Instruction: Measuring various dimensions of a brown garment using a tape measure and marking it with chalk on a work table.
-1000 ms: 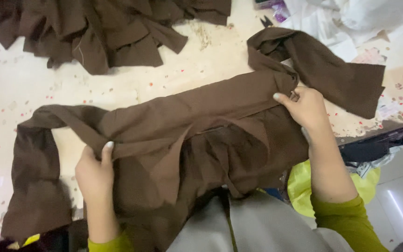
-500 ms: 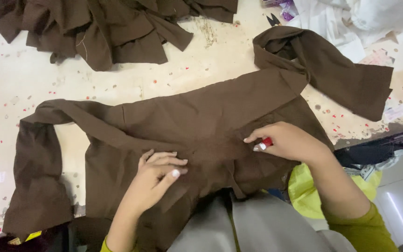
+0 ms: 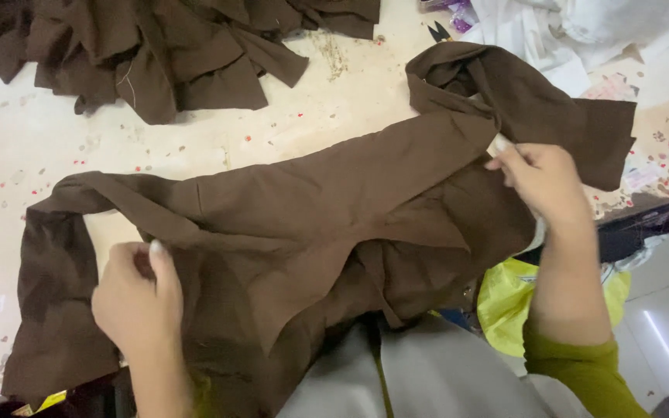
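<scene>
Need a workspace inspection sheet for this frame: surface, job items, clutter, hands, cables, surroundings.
Surface: pale worktable, speckled with red and brown flecks and scuffs.
Job's things: brown garment spread flat across the table, sleeves out to both sides, front edge hanging over the near side.
Clutter: heap of brown fabric pieces at the far edge; white cloth far right; small scissors beside it.
Grippers: left hand gripping the garment near its left sleeve; right hand pinching the cloth at the right sleeve.
Cables: nothing seen.
Surroundings: yellow bag under the table edge; grey floor to the right.
</scene>
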